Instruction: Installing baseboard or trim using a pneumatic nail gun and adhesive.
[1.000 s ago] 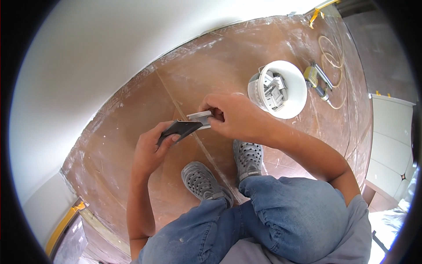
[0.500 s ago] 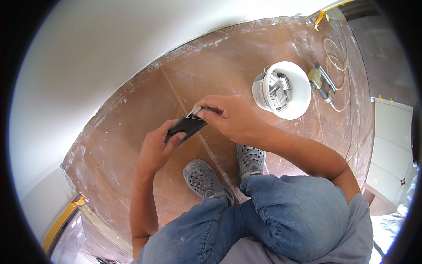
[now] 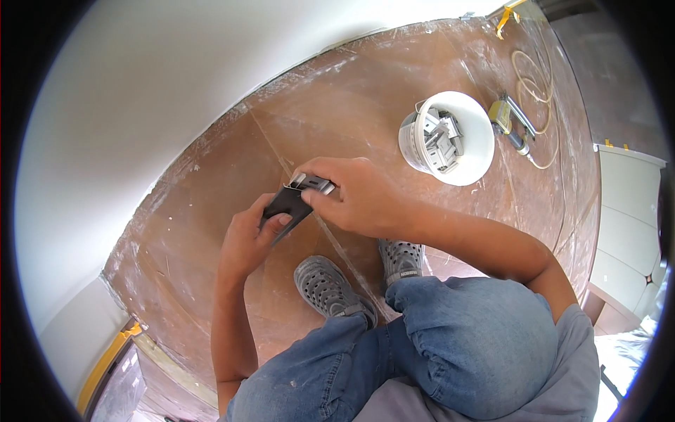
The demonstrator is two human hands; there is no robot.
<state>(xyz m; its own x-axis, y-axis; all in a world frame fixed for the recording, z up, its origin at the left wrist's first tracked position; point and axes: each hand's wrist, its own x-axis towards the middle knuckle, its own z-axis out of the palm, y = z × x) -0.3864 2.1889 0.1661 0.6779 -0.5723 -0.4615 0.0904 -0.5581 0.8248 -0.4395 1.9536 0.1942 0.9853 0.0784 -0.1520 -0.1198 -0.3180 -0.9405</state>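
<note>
Over the floor in front of my knees, my left hand (image 3: 245, 238) grips a flat black piece (image 3: 287, 204), shaped like a short length of profile, with the thumb pressed on its face. At its upper right end, my right hand (image 3: 369, 200) pinches a small silvery metal bracket (image 3: 316, 183) with a dark slot. The bracket touches or overlaps the black piece's edge; I cannot tell whether it sits inside. Beyond my right hand stands a white bucket (image 3: 479, 144) holding several silvery and white metal pieces (image 3: 443, 141).
A yellow and black air tool (image 3: 501, 116) lies right of the bucket, its pale hose (image 3: 545, 102) coiled behind. A white wall (image 3: 140, 91) curves along the left and far side. My grey clogs (image 3: 325, 285) rest on the dusty brown floor covering (image 3: 204, 190).
My right hand has turned and shifted slightly left, so more of the slotted metal bracket shows at the black piece's end. My left hand keeps its grip on the black piece.
</note>
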